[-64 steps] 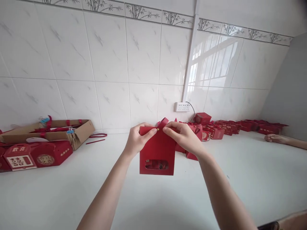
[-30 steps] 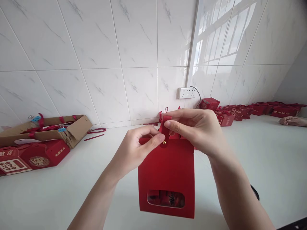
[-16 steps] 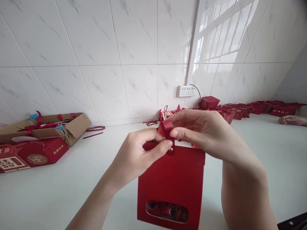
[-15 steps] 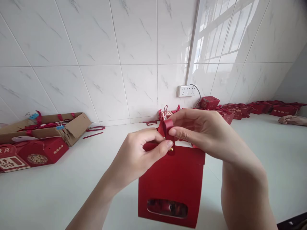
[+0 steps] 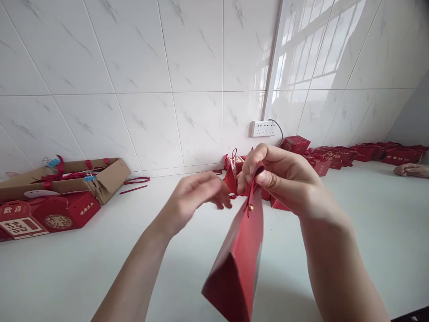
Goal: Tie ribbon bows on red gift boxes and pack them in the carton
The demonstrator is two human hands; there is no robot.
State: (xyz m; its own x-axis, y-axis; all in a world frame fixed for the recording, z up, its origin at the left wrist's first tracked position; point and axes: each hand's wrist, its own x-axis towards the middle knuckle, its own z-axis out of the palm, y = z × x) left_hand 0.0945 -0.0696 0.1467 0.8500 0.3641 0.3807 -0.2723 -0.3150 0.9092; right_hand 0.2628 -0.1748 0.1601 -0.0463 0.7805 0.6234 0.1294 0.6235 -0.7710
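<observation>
A red paper gift box [image 5: 239, 255] with a small gold stud near its top hangs in the air in front of me, turned edge-on. My right hand [image 5: 278, 179] pinches its red strap at the top and carries it. My left hand [image 5: 197, 197] hovers just left of the box top with fingers loosely apart and slightly blurred, holding nothing. The box's window is turned away and barely shows.
A white counter [image 5: 83, 264] runs along a tiled wall. A cardboard box [image 5: 70, 179] with red ribbons and red gift boxes [image 5: 50, 214] lie at the left. More red boxes [image 5: 338, 154] line the wall at right near a wall socket [image 5: 263, 128]. Another person's hand [image 5: 410, 169] rests far right.
My left hand has let go of the strap and drawn back to the left. The box has swung from facing me to edge-on, hanging from my right hand.
</observation>
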